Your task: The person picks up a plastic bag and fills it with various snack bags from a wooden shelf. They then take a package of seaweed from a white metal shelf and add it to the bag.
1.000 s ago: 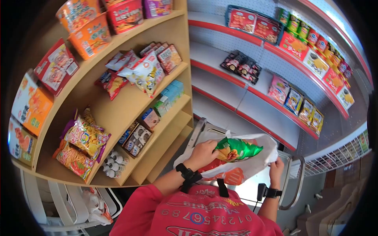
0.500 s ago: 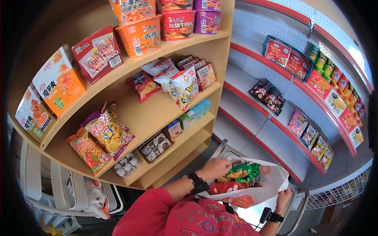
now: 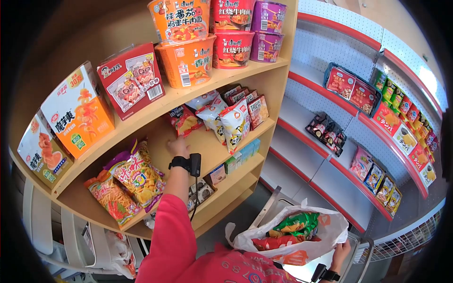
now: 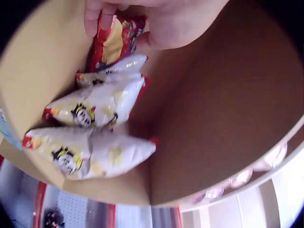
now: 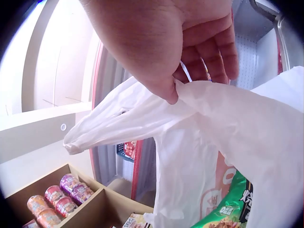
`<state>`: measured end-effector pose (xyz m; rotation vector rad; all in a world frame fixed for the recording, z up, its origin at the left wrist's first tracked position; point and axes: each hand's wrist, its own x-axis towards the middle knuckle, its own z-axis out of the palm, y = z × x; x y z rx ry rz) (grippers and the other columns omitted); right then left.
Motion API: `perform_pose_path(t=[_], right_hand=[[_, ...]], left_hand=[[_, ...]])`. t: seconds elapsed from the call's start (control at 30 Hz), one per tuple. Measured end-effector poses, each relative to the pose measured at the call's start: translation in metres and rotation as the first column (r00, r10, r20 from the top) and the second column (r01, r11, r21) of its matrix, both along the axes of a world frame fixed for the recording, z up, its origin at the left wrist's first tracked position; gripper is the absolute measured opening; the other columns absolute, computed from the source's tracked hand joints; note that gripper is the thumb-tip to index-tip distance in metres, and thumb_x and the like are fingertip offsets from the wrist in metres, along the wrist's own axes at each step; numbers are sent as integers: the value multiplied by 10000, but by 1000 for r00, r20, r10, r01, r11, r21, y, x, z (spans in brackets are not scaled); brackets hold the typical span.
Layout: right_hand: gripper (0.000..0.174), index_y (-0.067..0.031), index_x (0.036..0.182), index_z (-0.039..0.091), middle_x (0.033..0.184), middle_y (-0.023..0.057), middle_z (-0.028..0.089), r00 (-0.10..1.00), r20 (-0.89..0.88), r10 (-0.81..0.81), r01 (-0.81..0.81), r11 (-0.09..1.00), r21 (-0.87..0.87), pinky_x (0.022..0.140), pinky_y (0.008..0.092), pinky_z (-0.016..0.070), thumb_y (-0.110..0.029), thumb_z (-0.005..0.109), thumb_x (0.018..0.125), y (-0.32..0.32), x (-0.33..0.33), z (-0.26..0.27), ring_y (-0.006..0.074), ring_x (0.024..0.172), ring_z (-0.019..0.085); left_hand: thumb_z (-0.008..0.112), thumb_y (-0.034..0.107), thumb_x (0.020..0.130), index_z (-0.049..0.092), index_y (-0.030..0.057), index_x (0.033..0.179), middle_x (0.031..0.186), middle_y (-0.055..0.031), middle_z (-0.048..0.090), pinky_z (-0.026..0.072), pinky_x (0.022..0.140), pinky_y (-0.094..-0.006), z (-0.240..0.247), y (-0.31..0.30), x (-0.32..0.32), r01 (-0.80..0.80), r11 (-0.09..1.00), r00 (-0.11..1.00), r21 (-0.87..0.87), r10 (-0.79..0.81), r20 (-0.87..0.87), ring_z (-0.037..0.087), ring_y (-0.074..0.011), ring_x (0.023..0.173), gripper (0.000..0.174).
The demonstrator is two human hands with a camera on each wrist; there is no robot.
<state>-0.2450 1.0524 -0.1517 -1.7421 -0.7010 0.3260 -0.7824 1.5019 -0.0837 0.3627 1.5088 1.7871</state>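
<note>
On the wooden shelf, my left hand [image 3: 179,148] is at the near edge of a red chip bag [image 3: 185,120]. In the left wrist view its spread fingers and thumb stand on either side of the red bag [image 4: 113,45]; whether they touch it, I cannot tell. White chip bags [image 4: 99,149] lie beside it. My right hand [image 3: 340,257] grips the rim of a white plastic bag [image 3: 332,233] holding a green packet [image 3: 302,223] and a red packet [image 3: 273,243]. In the right wrist view, thumb and fingers of the hand [image 5: 166,42] pinch the white plastic [image 5: 185,156].
Noodle tubs [image 3: 186,63] and snack boxes [image 3: 78,111] line the upper wooden shelf [image 3: 137,123]. Large snack bags [image 3: 137,174] lie left of my left arm. A cart [image 3: 269,207] is under the plastic bag. Metal shelves with red edges [image 3: 302,132] stand at the right.
My left hand has left the plastic bag and moved up and left to the red chip bag. The right hand keeps its hold on the rim. The head view has shifted toward the wooden shelves.
</note>
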Motion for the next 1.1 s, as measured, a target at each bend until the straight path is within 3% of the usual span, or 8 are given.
perform_pose_path(t=[0.17,0.27,0.33,0.43,0.8,0.9,1.0,1.1], right_hand=[[117,41,811,596,655,-10,541,998,19,-55,55,998,-9,484,208,328,-56,531,808,2,-15,5,50,571,437],[124,41,795,596,635,-18,529,998,28,-59,59,998,-12,479,205,319,-64,535,814,1,-18,7,46,561,427],[127,42,791,595,630,-22,524,998,28,-54,54,999,-9,478,204,315,-69,537,817,2,-21,9,45,557,423],[134,42,790,601,632,-23,527,998,37,-60,61,998,-24,476,201,306,-75,543,819,1,-23,9,42,552,417],[146,48,837,616,672,13,582,995,98,-25,33,996,-81,541,220,386,-81,553,807,5,-3,-1,64,608,487],[158,41,879,604,720,31,589,992,127,-11,24,995,-102,579,244,409,-84,554,797,12,-4,9,81,649,499],[167,28,924,559,785,52,580,985,173,6,16,992,-126,634,255,426,-71,544,790,15,5,10,104,724,515],[191,8,949,525,794,64,577,980,198,-18,24,999,-26,643,253,424,-51,527,767,22,3,17,110,730,529]], left_hand=[[636,196,759,500,63,1134,962,-137,516,478,641,-418,-8,32,-14,177,981,974,-77,-164,157,529,-292,854,420],[636,276,763,617,33,985,857,-175,606,484,655,-427,-3,32,-11,136,905,947,-404,-239,-217,592,-334,800,329],[598,289,771,629,-8,852,844,-217,627,497,700,-419,-16,38,-18,-84,868,415,-489,-416,-809,616,-346,802,309],[542,305,776,620,-14,913,952,-271,586,477,765,-420,-19,39,-14,-101,863,358,-495,-433,-827,591,-354,905,356],[507,249,805,532,-16,829,765,-257,582,434,661,-469,-8,-84,11,87,975,448,-206,-224,-866,569,-416,737,267],[487,218,846,517,-9,851,698,-216,591,454,613,-415,2,-135,33,134,983,536,-123,-177,-826,596,-358,657,229],[475,158,891,517,-13,844,651,-147,585,434,538,-324,6,-176,66,231,937,624,263,64,-778,591,-253,576,182],[501,97,862,540,-16,822,685,-152,538,394,542,-332,2,-218,89,338,911,419,235,78,-905,514,-265,580,126]])
